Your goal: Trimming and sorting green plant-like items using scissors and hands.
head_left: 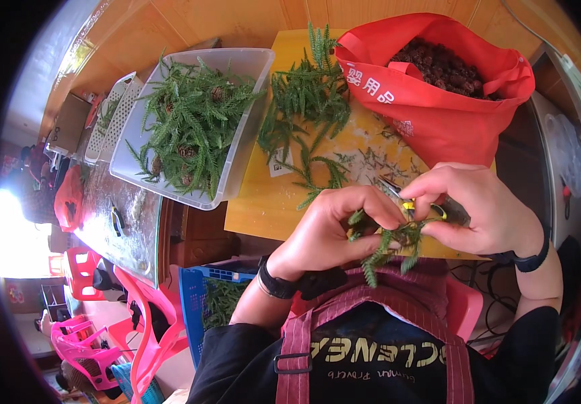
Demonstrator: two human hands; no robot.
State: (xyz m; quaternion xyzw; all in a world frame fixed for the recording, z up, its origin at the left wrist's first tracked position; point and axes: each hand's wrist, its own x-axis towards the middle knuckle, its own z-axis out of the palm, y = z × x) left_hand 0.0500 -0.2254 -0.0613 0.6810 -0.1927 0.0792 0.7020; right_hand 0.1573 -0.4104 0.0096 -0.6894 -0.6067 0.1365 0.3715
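Observation:
In front of my chest, my left hand [344, 225] pinches a green artificial pine sprig [391, 249] between thumb and fingers. A brownish bit, perhaps a pine cone, shows among its needles, but I cannot make it out clearly. My right hand [475, 209] is closed around small pliers [408, 205] with yellow and black handles, their metal jaws pointing away from me to the left. The right thumb and fingertips also meet the sprig's right end. Just beyond my hands, loose sprigs [320, 172] and dark clippings [384, 161] lie on the yellow tabletop [256, 209].
A clear plastic bin [236, 168] at the left holds green sprigs with pine cones. At the back right stands a red bag [432, 118] of pine cones [438, 67]. Below the bin is a blue crate [199, 303]. Another pair of pliers [116, 221] lies on the side table.

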